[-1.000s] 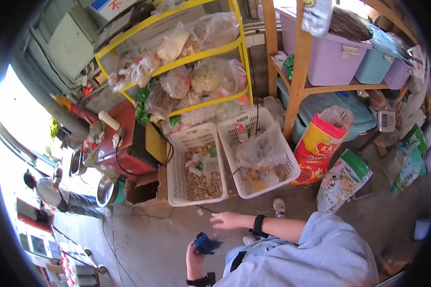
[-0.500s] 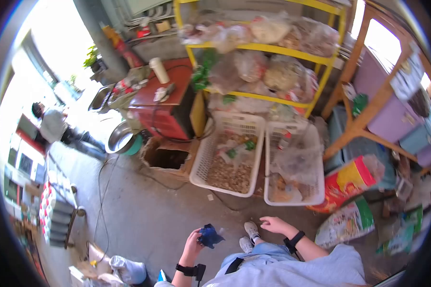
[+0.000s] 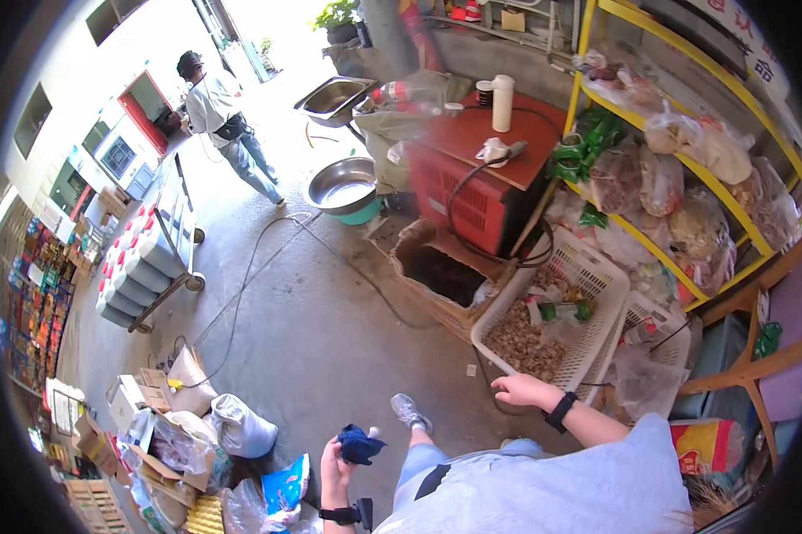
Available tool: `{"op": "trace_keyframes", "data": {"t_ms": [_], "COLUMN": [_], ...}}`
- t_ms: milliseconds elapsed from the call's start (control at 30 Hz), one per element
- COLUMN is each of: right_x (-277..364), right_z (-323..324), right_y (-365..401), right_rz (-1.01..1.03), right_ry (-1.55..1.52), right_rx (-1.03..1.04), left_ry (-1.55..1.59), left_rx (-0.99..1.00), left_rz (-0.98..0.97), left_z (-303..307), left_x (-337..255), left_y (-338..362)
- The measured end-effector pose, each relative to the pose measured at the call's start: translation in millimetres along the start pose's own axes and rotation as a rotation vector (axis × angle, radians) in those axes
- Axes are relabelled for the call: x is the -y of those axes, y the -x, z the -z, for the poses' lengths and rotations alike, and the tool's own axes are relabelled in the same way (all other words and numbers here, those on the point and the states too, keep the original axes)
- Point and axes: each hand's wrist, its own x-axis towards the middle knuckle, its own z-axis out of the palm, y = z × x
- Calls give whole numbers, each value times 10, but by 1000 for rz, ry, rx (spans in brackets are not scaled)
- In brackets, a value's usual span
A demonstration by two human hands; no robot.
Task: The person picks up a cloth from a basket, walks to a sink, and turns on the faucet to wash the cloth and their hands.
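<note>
My left hand (image 3: pixel 333 465) is closed on a crumpled dark blue cloth (image 3: pixel 358 444), held out low in front of my body above the concrete floor. My right hand (image 3: pixel 527 390) holds nothing; its fingers are apart and point left. It hovers near the lower edge of a white plastic basket (image 3: pixel 485 331), which holds small brown pieces, plastic bags and something green. Behind that basket is a second white basket (image 3: pixel 677 327) with clear bags in it. Both wrists wear black bands.
A cardboard box (image 3: pixel 472 311) stands beside a red cabinet (image 3: pixel 445 191). Yellow shelving (image 3: pixel 730 200) with bagged goods rises at right. A cable (image 3: pixel 347 274) crosses the floor. At left are a cart with grey jugs (image 3: pixel 138 289), piled sacks (image 3: pixel 241 425), and a person (image 3: pixel 232 129) farther off.
My view has swung left, so the baskets and shelving now sit farther right. One foot has stepped forward. The dark blue cloth stays in my left hand. The other person appears larger.
</note>
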Motion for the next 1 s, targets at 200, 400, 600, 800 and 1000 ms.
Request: {"op": "trace_keyframes", "data": {"t_ms": [200,400,600,800,1000], "right_x": [904,1626,1790,2005,2613], "right_z": [282,640,971,1549,2241], "right_y": [-1322,-2140,-3211,-4658,-5910], "right_rz": [21,-46,-59,-83,-14], "right_ry": [12,-58,-37,-32,-25], "right_rx": [-51,-84,-53,-167,-153], "left_ry": [15,24,54,-81,-91], "left_rx": [-17,-85,-64,6,-30], "left_rz": [51,-17,18,-6,-49], "left_z": [466,456,422,85,-28], "left_x": [-1156,-2247,-2859,-3976,-4981], "left_y": [-888,-1591,-2493,-3638,-4508]}}
